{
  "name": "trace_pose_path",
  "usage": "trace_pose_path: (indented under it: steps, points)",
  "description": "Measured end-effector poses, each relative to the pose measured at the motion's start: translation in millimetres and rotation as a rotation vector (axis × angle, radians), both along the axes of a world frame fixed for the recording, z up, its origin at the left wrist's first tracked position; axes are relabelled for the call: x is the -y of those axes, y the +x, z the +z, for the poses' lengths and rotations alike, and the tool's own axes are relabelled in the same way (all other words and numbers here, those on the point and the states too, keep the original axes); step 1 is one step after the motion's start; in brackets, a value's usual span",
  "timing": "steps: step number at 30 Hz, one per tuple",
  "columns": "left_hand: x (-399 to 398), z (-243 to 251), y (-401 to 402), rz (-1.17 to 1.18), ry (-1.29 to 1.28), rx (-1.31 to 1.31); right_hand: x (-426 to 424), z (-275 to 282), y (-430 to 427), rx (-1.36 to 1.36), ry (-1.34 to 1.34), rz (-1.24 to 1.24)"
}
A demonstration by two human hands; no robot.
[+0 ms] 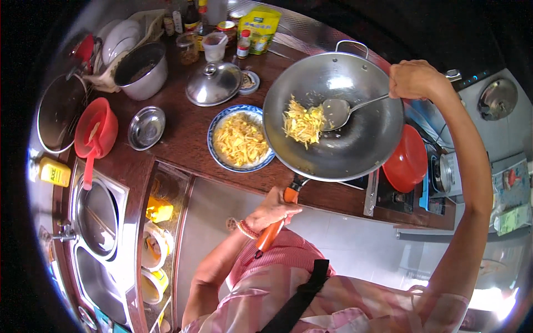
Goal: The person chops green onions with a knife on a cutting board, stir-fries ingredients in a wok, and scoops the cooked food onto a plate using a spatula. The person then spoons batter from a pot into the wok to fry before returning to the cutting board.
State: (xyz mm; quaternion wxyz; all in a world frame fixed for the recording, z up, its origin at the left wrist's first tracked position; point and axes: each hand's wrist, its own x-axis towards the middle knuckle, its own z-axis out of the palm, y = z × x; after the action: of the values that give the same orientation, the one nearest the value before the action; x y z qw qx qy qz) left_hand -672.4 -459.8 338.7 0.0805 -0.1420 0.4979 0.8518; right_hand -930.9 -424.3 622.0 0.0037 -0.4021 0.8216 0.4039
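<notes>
My left hand (277, 210) grips the orange handle (270, 236) of a large steel wok (358, 145). In my right hand (416, 79) is the shaft of a metal wok spatula (338, 113), its blade resting inside the wok. Against that blade lies a heap of stir-fried bean sprouts with yellow egg-like bits (304, 125), on the wok's left side. More of the same food (241, 139) fills a blue-and-white rimmed plate (214, 155) on the dark wooden counter. The wok's left rim overlaps the plate's right edge; whether they touch I cannot tell.
Left of the plate are a steel lid (214, 85), a small steel bowl (146, 128), a pot (145, 83) and a red plastic ladle (98, 129). Farther left is a double sink (98, 224). A red basin (406, 160) sits right of the wok; seasoning bottles (243, 43) line the back.
</notes>
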Motion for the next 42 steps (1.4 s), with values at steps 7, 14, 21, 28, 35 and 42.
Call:
trace_pose_path:
  steps: [7,14,21,28,35,42]
  points:
    - [10,8,30,-0.006,0.07,-0.086,62,-17,52,0.148,0.029,0.024]
    - [17,-1,41,-0.001,0.097,-0.116,92,-28,82,0.133,0.044,0.375]
    - [16,-13,46,0.012,0.201,-0.097,102,18,112,-0.128,0.091,0.466]
    - [17,-10,46,-0.008,0.171,-0.114,120,47,141,-0.256,0.311,0.141]
    - [16,-8,48,-0.003,0.13,-0.135,134,19,153,-0.077,0.49,-0.127]
    - [12,-15,55,-0.02,0.214,-0.131,118,-14,125,0.169,0.255,-0.068]
